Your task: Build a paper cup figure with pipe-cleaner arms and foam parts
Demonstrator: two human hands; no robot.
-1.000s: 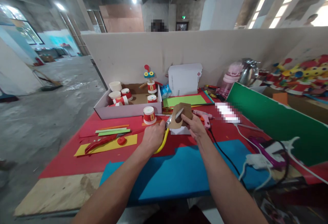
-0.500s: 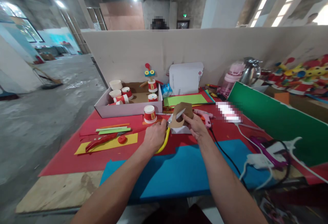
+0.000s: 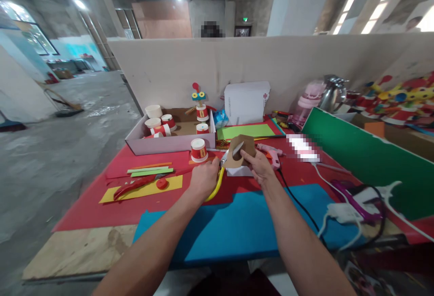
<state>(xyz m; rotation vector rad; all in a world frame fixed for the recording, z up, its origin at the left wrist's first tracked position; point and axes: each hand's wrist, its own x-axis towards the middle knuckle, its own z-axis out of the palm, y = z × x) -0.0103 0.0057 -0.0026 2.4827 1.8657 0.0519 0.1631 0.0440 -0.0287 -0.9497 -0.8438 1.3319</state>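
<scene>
In my left hand [image 3: 204, 178] is a pair of yellow-handled scissors [image 3: 220, 184], fingers wrapped round the handle. Their blade shows through a curved opening in a piece of brown cardboard [image 3: 247, 144]. My right hand [image 3: 259, 165] pinches that cardboard at its right edge, thumb close to the blade. Below the cardboard lies a white paper piece [image 3: 240, 171], partly covered. Just beyond my left hand a red and white paper cup [image 3: 198, 150] stands upside down. A pink glue gun [image 3: 273, 153] rests beyond my right hand.
At the left lie paper strips [image 3: 151, 171], red-handled scissors [image 3: 134, 188] and a red cap [image 3: 162, 183]. Behind stands a box [image 3: 169, 144] holding cups and a spring-necked figure [image 3: 198, 96]. Blue paper [image 3: 233, 232] covers the front. A green-sided box [image 3: 356, 160] and a power strip [image 3: 349, 212] with cords occupy the right.
The scissor blade and the cardboard have shifted very slightly against each other. Both hands keep their grip in nearly the same place.
</scene>
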